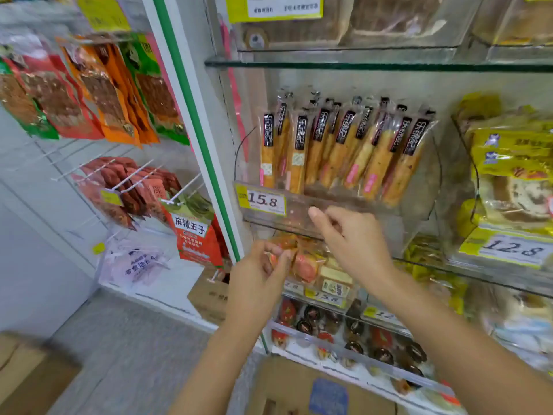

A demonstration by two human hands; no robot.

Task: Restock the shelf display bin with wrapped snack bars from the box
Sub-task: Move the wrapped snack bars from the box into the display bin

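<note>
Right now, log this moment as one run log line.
left hand: at lower shelf snacks, grip unclear | right hand: empty, at clear bin front | snack bars: upright in bin | box: below

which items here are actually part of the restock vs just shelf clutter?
Job:
- wrapped snack bars, standing in the clear display bin
- cardboard box
- left hand
- right hand, at the bin's front edge

Clutter:
- hanging snack packets
- yellow packs
- 15.8 price tag
</note>
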